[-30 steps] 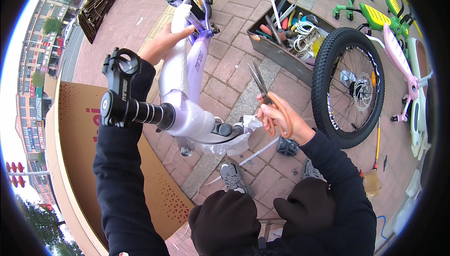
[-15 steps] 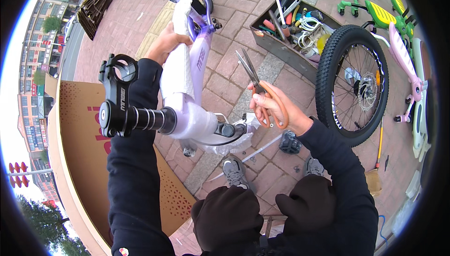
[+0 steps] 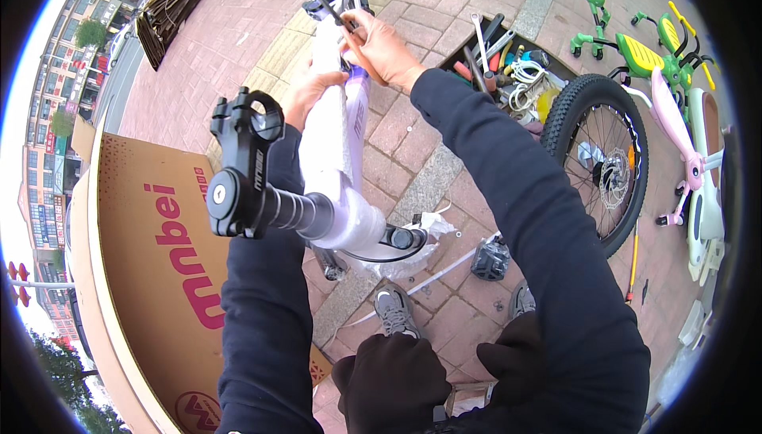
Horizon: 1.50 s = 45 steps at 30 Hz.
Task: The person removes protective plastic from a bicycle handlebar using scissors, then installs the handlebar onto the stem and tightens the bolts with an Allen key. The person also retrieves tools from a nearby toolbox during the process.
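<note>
A lilac bicycle frame (image 3: 355, 120) stands before me, its upper tube covered with white foam wrap (image 3: 323, 136). My left hand (image 3: 305, 99) is closed around the wrapped tube, thumb on top. Just beyond it, at the far part of the tube, my right hand (image 3: 387, 46) grips a pair of scissors (image 3: 364, 61) by the orange handles. The blades lie against the wrap, partly hidden by the fingers, so I cannot see whether they are apart. Nearer to me, the black handlebar stem (image 3: 238, 168) sticks out leftward from the frame's head tube, which has clear plastic film around it.
An open toolbox (image 3: 565, 67) full of hand tools and white cord stands at the right. A loose wheel (image 3: 597, 148) leans beside it. Green ride-on toys (image 3: 635, 53) lie farther right. A big cardboard box (image 3: 159, 235) is on the left. A black plastic-wrapped part (image 3: 490, 259) rests by my foot.
My right hand has moved up and left with the scissors, from above the paving to the wrapped tube. The left hand stays on the tube; the view has shifted slightly.
</note>
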{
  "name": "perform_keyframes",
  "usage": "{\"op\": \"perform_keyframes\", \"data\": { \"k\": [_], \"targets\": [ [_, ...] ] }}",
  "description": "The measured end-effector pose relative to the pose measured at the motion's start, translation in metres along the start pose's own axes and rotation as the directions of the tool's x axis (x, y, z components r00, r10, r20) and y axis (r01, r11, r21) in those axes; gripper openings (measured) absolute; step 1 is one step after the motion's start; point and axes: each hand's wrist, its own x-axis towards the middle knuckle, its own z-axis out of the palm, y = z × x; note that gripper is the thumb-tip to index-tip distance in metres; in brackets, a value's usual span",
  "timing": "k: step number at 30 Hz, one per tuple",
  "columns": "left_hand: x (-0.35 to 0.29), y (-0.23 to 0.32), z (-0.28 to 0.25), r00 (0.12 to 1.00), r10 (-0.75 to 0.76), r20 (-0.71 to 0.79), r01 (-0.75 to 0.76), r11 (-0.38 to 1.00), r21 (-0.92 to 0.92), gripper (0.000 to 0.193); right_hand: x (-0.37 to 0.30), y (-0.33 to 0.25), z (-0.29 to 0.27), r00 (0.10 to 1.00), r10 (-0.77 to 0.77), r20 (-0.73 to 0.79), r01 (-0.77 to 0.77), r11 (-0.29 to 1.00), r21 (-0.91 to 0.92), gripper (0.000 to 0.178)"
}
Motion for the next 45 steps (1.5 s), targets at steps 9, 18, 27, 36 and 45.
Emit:
{"op": "perform_keyframes", "data": {
  "k": [9, 18, 27, 36, 45],
  "targets": [
    [0.014, -0.021, -0.005, 0.988, 0.152, 0.011, -0.153, 0.987, 0.044, 0.061, 0.020, 0.013, 0.019, 0.993, -0.107, 0.049, 0.111, 0.990, -0.084, 0.033],
    [0.013, -0.024, -0.003, 0.976, 0.207, 0.061, -0.207, 0.978, -0.011, 0.053, 0.023, -0.009, 0.009, 0.954, -0.101, 0.284, 0.209, 0.901, -0.381, 0.034],
    [0.000, -0.006, 0.005, 0.983, 0.178, 0.054, -0.171, 0.979, -0.108, 0.046, 0.012, 0.010, 0.012, 0.993, -0.094, 0.078, 0.103, 0.986, -0.130, 0.038],
    [-0.015, -0.025, -0.006, 0.984, -0.043, 0.173, 0.114, 0.899, -0.422, 0.047, -0.031, 0.066, 0.005, 0.943, 0.333, -0.007, -0.324, 0.920, 0.223, 0.045],
    [-0.007, -0.029, -0.022, 0.997, -0.064, -0.046, 0.056, 0.986, -0.160, 0.023, -0.051, 0.061, 0.029, 0.880, 0.474, -0.037, -0.443, 0.845, 0.301, 0.039]
  ]
}}
